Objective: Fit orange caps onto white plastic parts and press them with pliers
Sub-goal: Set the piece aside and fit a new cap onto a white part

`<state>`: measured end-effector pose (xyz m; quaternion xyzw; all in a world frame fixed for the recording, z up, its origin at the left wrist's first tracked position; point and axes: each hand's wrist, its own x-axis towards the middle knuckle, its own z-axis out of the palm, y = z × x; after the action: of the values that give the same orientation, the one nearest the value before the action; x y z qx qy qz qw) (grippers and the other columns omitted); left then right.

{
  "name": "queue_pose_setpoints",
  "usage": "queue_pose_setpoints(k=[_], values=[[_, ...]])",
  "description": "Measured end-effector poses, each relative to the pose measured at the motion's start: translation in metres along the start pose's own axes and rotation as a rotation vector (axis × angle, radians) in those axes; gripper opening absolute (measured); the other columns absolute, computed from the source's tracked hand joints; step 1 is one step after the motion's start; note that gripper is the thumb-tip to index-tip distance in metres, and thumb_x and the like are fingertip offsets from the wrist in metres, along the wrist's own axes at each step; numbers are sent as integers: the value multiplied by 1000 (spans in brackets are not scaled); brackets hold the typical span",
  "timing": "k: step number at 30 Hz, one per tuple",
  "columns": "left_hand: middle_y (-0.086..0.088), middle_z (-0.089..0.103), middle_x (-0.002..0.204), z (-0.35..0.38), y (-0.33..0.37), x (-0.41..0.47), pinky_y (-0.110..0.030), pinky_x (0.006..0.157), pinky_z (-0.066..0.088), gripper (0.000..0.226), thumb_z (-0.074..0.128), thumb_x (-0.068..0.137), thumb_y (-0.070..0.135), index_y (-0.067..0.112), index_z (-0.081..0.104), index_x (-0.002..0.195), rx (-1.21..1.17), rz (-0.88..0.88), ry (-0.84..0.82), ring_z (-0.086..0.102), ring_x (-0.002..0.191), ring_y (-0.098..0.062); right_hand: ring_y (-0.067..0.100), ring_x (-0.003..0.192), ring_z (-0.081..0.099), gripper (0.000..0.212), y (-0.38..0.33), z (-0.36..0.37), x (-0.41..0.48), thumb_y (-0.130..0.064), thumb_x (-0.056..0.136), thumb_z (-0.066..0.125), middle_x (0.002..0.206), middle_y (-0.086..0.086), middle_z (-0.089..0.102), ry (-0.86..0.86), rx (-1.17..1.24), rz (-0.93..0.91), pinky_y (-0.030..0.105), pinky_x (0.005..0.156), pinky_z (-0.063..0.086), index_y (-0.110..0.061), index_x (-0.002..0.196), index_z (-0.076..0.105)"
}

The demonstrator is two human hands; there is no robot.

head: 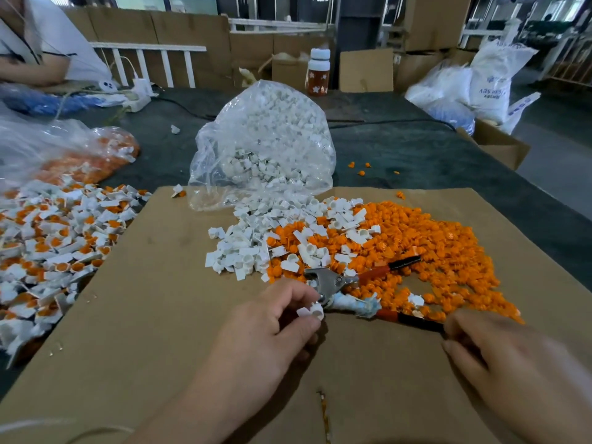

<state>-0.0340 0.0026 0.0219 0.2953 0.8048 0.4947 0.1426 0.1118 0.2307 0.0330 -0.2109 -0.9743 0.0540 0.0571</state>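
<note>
The left grip [267,325] pinches one white part [311,312], no cap showing in it, right beside the head of the pliers [333,282]. These lie on the cardboard [160,299] with handles splayed rightward, and the caps [442,251] are heaped just beyond, nearer the right grip [512,357]. That grip's curled fingers meet the near handle's tip, though blur hides whether they hold it. Behind, a clear bag [266,129] holds more white parts; a second bag [96,155] at left holds orange-and-white pieces.
</note>
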Motion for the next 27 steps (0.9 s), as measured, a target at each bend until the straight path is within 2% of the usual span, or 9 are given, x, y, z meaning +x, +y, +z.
queue_pose_setpoints(k=[3,8,11,13,18,20,23,25,27], values=[[24,68,87,1,-2,1,-11,64,47,24,65,94,32,54,58,100,26,0,-17,67,74,-1,-2,64,53,41,1,5,-2,-23,68,84,70,-22,50,29,79,9,25,52,46,-37,72,46],[16,68,82,1,-3,2,-14,63,50,20,67,92,33,50,58,99,-32,-16,-5,67,68,-3,-2,68,54,58,0,9,-2,-5,55,88,76,-23,55,70,165,-24,17,62,42,-42,73,48],[11,68,74,1,-2,2,-14,55,49,21,69,91,28,46,59,92,-83,-31,3,66,59,-4,-3,79,57,48,-4,0,4,-9,64,84,87,-27,61,183,316,-26,15,57,43,-46,78,57],[7,68,72,1,-1,2,-15,53,50,21,70,90,27,45,59,90,-105,-43,-3,65,56,-5,-8,85,54,35,-13,-5,9,-18,72,73,92,-30,59,233,336,-121,9,67,43,-47,83,56],[8,67,71,-1,1,1,-13,52,48,18,69,90,32,46,58,87,-116,-60,21,64,57,-4,1,97,46,10,-28,-4,0,-50,91,50,97,-18,45,71,11,-165,17,78,40,-41,91,45],[9,67,71,-1,2,1,-14,53,48,17,68,89,34,47,58,88,-117,-54,27,63,58,-3,7,95,52,8,-28,-3,-4,-44,89,60,96,-15,49,-19,-99,-160,23,80,46,-39,94,56],[11,67,72,2,2,1,-20,56,51,16,67,89,35,48,57,90,-95,-41,17,64,61,-4,25,69,62,12,-18,8,-13,-26,84,62,80,-1,60,256,-33,-192,37,49,54,-20,77,70],[13,67,76,2,2,0,-23,58,53,17,67,89,36,49,56,91,-78,-44,5,65,64,-4,19,71,60,23,-10,14,-18,-33,85,47,89,0,59,302,6,-156,34,48,53,-22,84,68],[13,67,79,2,2,0,-21,56,54,17,67,90,36,49,57,91,-85,-53,6,66,66,-3,19,71,59,12,-3,17,-19,-26,86,57,95,1,57,366,25,-110,32,51,53,-22,92,67]])
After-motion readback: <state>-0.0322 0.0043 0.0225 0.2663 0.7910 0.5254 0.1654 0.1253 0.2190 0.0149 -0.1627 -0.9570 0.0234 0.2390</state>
